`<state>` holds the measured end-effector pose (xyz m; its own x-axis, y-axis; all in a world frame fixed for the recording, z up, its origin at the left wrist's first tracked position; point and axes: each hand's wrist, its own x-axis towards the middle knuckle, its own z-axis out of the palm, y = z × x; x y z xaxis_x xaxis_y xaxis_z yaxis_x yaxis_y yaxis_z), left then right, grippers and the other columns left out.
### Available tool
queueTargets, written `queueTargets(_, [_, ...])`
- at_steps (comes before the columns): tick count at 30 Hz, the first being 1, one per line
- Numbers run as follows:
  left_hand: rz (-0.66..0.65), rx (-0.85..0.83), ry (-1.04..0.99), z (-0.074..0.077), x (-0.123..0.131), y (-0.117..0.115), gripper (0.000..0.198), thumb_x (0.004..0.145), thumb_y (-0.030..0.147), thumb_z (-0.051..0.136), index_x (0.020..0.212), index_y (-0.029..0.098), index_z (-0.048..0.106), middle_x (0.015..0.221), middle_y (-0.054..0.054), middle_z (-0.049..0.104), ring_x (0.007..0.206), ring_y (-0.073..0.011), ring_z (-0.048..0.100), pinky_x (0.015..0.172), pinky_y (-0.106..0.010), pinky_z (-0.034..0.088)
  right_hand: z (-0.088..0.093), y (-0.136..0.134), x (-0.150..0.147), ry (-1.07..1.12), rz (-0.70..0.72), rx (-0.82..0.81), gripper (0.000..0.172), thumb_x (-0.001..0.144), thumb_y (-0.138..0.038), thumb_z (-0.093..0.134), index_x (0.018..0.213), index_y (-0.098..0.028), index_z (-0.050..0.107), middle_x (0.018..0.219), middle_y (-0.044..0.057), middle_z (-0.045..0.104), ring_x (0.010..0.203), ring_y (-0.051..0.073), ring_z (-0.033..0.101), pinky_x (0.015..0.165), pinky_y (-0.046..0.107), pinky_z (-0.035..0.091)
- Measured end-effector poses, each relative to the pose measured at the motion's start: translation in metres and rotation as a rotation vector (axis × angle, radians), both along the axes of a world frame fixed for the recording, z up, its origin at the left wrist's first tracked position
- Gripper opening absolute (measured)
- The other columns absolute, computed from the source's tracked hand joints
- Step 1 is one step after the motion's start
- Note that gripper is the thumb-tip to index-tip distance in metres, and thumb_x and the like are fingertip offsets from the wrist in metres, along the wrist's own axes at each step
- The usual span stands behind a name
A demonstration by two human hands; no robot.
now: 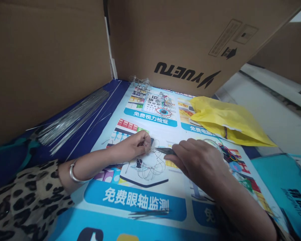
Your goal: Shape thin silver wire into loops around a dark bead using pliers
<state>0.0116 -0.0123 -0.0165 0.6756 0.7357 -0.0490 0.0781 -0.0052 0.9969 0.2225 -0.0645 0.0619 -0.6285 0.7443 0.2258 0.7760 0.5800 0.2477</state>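
Observation:
My left hand (139,144) pinches a looped wire piece (152,171), whose thin petal-like loops hang below my fingers over the printed sheet. From the right, my right hand (194,155) is wrapped round a pair of pliers (167,151). The dark, narrow jaws point left and meet the wire close to my left fingertips. Whether the jaws are closed on the wire is too small to tell. Most of the pliers' handles are hidden in my palm.
A bundle of straight wires (72,117) lies at the left. Cardboard walls (180,40) enclose the back and left. Several bent wire pieces (141,83) sit at the back, a yellow bag (228,117) at right. Short wires (149,214) lie in front; coloured cords (229,152) lie behind my right wrist.

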Motion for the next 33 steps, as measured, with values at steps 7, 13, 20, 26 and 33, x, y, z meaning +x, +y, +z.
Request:
queueTargets(7, [-0.007,-0.015,-0.011,0.004,-0.001,-0.002,0.013,0.084,0.027,0.05,0.087,0.018,0.041,0.073,0.003,0.047,0.061,-0.0073,0.041,0.056,-0.021,0.034,-0.007,-0.008,-0.009,0.088,-0.017,-0.212,0.035,0.088,-0.044,0.042,0.066,-0.019,0.053,0.062,0.002,0.056,0.058,0.014,0.045,0.056,0.028,0.021])
queueTargets(13, [-0.066,-0.105,-0.029,0.011,-0.004,-0.001,0.011,0.083,0.023,0.049,0.088,0.018,0.041,0.076,0.003,0.048,0.061,-0.0069,0.042,0.053,-0.02,0.033,-0.008,-0.001,-0.007,0.086,0.08,-0.383,0.036,0.086,-0.047,0.043,0.069,-0.018,0.055,0.067,0.002,0.057,0.064,0.015,0.048,0.061,0.028,0.028])
queueTargets(20, [-0.134,-0.14,-0.035,0.014,-0.006,0.002,0.014,0.08,0.02,0.051,0.087,0.016,0.04,0.073,0.003,0.049,0.058,-0.0062,0.041,0.049,-0.019,0.03,0.002,0.013,0.014,0.167,0.167,-0.532,0.032,0.088,-0.042,0.042,0.076,-0.018,0.058,0.069,0.002,0.056,0.068,0.013,0.049,0.063,0.026,0.032])
queueTargets(26, [-0.117,-0.14,-0.046,0.011,-0.005,0.002,0.014,0.08,0.02,0.052,0.086,0.017,0.04,0.073,0.003,0.049,0.059,-0.0067,0.043,0.05,-0.019,0.031,-0.001,0.017,0.021,0.128,0.1,-0.337,0.033,0.088,-0.044,0.041,0.081,-0.018,0.06,0.071,0.004,0.058,0.073,0.016,0.051,0.065,0.028,0.033])
queueTargets(33, [-0.089,-0.168,-0.079,0.012,-0.003,0.001,0.014,0.08,0.021,0.051,0.084,0.017,0.038,0.071,0.004,0.048,0.059,-0.0066,0.042,0.052,-0.02,0.031,-0.012,0.013,0.004,0.014,0.093,-0.141,0.036,0.089,-0.045,0.04,0.071,-0.018,0.055,0.067,0.004,0.055,0.065,0.015,0.045,0.061,0.03,0.026])
